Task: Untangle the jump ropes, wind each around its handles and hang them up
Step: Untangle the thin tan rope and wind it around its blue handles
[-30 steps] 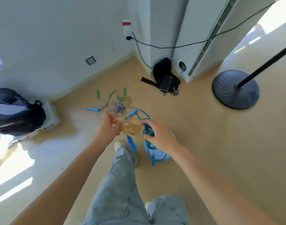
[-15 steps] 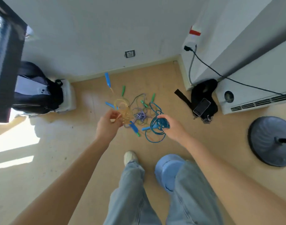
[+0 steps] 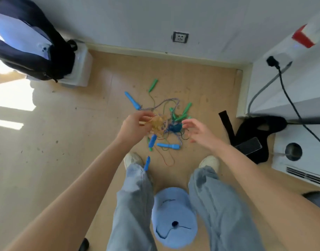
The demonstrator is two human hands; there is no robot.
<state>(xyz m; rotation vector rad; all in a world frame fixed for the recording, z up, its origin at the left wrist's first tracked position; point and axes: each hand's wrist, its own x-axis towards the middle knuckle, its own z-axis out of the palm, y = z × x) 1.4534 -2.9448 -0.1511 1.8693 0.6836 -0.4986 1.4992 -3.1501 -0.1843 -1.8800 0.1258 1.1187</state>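
A tangle of jump ropes [image 3: 166, 122] lies on the wooden floor in front of my feet, with several blue handles [image 3: 132, 100] and green handles [image 3: 153, 85] sticking out. My left hand [image 3: 133, 125] pinches a bunched yellowish rope [image 3: 157, 124] lifted above the pile. A blue handle [image 3: 152, 141] hangs below that bunch. My right hand [image 3: 197, 131] hovers with spread fingers just right of a dark blue rope clump [image 3: 175, 126], holding nothing.
A black backpack [image 3: 28, 46] rests on a white box at the left wall. A black bag with a phone [image 3: 249, 144] lies at the right, beside a white unit and cables [image 3: 289, 98]. A light blue cap [image 3: 173, 214] sits between my legs.
My right hand has let go of the blue rope coil and opened. The view has tilted down over the pile. The left hand still holds the yellowish bunch.
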